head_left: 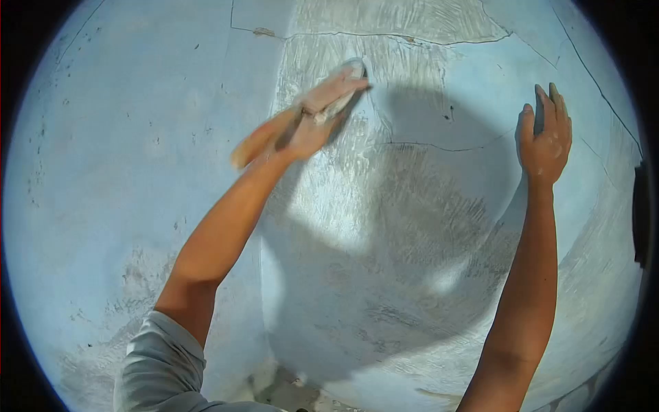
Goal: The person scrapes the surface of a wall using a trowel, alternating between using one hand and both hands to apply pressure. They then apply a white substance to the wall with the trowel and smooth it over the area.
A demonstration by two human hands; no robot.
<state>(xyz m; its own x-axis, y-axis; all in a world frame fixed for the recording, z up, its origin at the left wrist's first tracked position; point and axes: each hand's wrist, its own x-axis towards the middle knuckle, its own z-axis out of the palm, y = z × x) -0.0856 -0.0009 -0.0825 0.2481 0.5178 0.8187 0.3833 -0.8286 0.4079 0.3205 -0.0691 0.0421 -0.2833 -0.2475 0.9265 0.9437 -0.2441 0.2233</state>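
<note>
My left hand (317, 113) is closed round a long wooden-handled tool (250, 152), blurred by motion. Its tan handle end sticks out at the lower left, and a whitish, dusty front end shows past my fingers, right at the wall. I cannot tell which kind of tool it is. Behind it runs a scratched, rough pale band of the wall (329, 199), whose blue paint is worn off. Off to the right, my right hand (546, 144) lies flat against the painted surface, fingers stretched upward and specked with white dust.
Smooth blue paint (137, 103) covers the wall's left side. Thin cracks (439, 147) cross the upper and right parts. My shadow falls over the middle of the wall. A dark object (640, 213) stands at the right edge, and rubble (288, 391) shows at the bottom.
</note>
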